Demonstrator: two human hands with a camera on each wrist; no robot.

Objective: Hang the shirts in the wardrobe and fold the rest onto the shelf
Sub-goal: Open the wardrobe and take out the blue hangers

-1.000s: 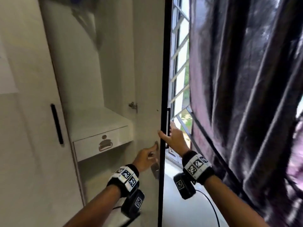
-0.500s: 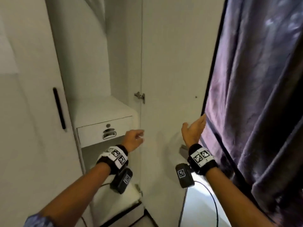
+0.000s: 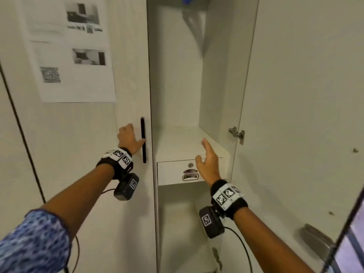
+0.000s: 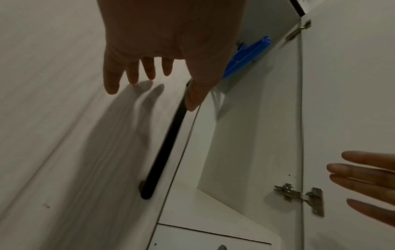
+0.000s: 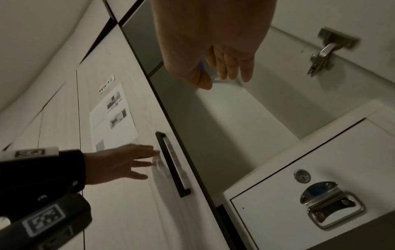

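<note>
We saw the head view evenly lit and soft, with straight door edges bowing toward nine and three o'clock. Both wrist views were dim and grainy. The left hand [image 4: 171, 42] cast a long shadow toward seven o'clock on the door [image 4: 64, 135], whose surface smeared with motion blur.

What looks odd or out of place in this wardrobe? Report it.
Nothing stands out. The white wardrobe's right door hangs open on an intact metal hinge, the white drawer is shut, and the printed paper sheet lies flat on the closed left door.
</note>
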